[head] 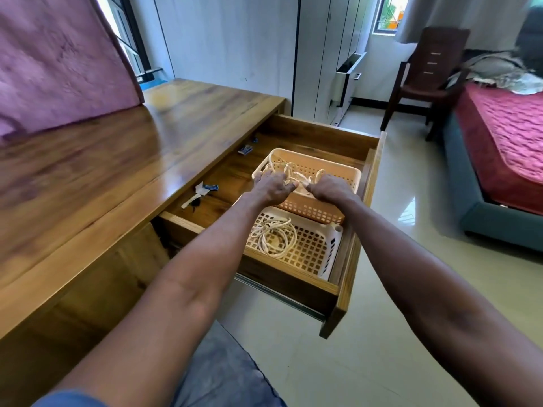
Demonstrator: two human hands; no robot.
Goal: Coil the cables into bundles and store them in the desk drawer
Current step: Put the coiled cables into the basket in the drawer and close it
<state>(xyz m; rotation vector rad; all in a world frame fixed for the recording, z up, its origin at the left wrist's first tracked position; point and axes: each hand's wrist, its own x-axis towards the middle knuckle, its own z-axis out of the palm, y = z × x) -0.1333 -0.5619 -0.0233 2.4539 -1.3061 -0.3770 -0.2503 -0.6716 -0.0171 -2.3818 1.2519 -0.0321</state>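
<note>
**Two hands over the far basket, cable between them**

Both hands reach into the open drawer [346,259] and meet over the peach basket [311,207], which sits at the far end, beyond the white basket [311,251]. The left hand [271,188] lies palm down with its fingers curled into a tangle of cream cable [296,174] at the basket's left side; it appears to grip a few strands, though the fingertips are hidden among them. The right hand [330,188] is curled too, thumb toward the left hand, holding the same cable at the basket's middle (how tight the pinch is, I cannot tell). The two hands are just beside each other, thumbs almost touching.

What matters for the coming move: the cable lies straight ahead of and under both hands, spilling away from the person toward the basket's far rim, its loops loose and with no clear long axis. Neither hand is plainly nearer; the left sits slightly farther in.

One coiled bundle [274,237] already rests in the white basket, nearer the person. Small scraps [205,189] lie on the drawer floor beside the tabletop [117,160].
</note>
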